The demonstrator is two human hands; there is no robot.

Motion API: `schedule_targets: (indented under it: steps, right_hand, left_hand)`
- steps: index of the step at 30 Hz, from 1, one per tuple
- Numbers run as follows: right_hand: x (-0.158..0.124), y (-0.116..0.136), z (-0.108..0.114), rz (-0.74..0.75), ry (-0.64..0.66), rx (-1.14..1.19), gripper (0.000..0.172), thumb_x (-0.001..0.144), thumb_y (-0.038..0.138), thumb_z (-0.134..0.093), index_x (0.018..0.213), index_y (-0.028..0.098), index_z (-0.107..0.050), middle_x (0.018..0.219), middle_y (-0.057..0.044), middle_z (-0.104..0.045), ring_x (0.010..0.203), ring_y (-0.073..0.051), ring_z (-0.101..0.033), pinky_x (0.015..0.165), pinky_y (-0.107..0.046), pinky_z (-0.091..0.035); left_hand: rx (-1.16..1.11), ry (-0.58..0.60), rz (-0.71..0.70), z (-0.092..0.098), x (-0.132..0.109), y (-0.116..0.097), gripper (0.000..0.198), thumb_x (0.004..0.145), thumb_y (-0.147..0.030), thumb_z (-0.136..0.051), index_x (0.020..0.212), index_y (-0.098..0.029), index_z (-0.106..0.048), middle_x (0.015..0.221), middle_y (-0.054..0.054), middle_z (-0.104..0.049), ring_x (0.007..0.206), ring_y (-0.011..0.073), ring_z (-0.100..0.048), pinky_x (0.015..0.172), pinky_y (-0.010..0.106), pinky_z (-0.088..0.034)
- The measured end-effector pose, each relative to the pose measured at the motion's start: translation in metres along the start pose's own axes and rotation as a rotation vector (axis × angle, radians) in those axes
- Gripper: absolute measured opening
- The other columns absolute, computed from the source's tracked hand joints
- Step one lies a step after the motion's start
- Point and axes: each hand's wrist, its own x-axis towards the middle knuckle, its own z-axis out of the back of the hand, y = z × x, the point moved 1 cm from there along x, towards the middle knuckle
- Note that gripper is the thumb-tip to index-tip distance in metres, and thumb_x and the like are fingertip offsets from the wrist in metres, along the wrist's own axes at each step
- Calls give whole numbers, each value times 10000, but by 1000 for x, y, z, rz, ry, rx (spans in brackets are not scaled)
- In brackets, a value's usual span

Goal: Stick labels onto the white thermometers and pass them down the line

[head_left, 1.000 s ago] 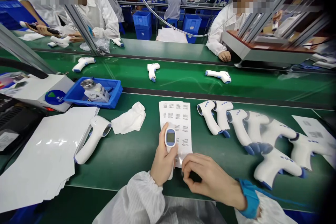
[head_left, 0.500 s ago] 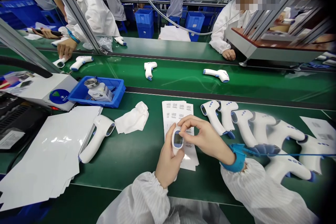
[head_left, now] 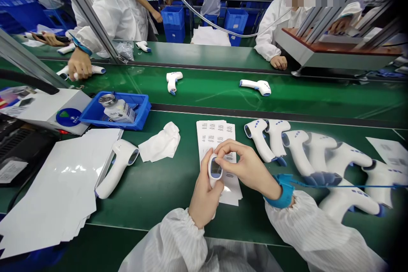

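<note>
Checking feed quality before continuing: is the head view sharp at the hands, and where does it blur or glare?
Head view: sharp at the left hand and its thermometer; right-edge thermometers smear; dark vignette at right; glare streaks the conveyor belt.

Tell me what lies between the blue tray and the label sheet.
A crumpled white cloth lies between the blue tray and the label sheet, touching neither; the head view shows it.

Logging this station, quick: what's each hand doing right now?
Left hand: closed around the thermometer.
Right hand: fingertips pinched at the thermometer's top.
</note>
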Motion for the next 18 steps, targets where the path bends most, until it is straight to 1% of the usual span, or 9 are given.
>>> schedule_targets:
  steps: [2,7,11,13,16,18]
  right_hand:
    - [0,0,0,2,1,-2,134,772,97,-627,702,208,-600,885,-11,-656,868,-164,-623,815,-304,-477]
    - [0,0,-1,15,-10,-8,138,769,90,-630,702,208,-605,881,-10,-655,869,-162,-624,818,-300,-479]
    - [0,1,-2,17,-21,-3,137,775,98,-628,699,209,-603,868,-9,-656,863,-165,-626,821,-310,-486]
    - [0,1,-2,20,-19,-6,139,776,99,-626,697,210,-600,868,-10,-657,863,-168,-627,822,-316,-488]
    - [0,1,-2,23,-18,-10,139,778,104,-622,696,212,-597,867,-13,-659,860,-174,-628,817,-327,-492]
    - [0,0,-3,25,-22,-10,137,778,104,-620,698,213,-597,866,-15,-659,860,-177,-628,818,-331,-493]
  left_hand:
    - [-5,11,-3,1,0,0,672,863,-127,-469,1479,-293,-255,1470,67,-423,1279,281,-491,1007,443,-481]
    - [-50,78,13,3,-2,0,661,899,-195,-453,1495,-305,-189,1511,73,-358,1186,279,-558,896,412,-536]
    - [-78,80,7,4,-3,-2,651,905,-243,-465,1495,-307,-196,1511,76,-360,1155,286,-572,886,414,-532]
    - [-94,75,24,3,-3,-4,653,904,-258,-472,1495,-311,-199,1494,82,-385,1085,279,-610,850,414,-543]
    - [-101,64,57,2,-3,-5,661,899,-285,-486,1498,-308,-209,1404,97,-490,970,271,-653,782,416,-561]
    - [-94,43,50,3,-3,-5,642,903,-311,-488,1495,-298,-240,1334,96,-549,1002,284,-645,799,422,-560]
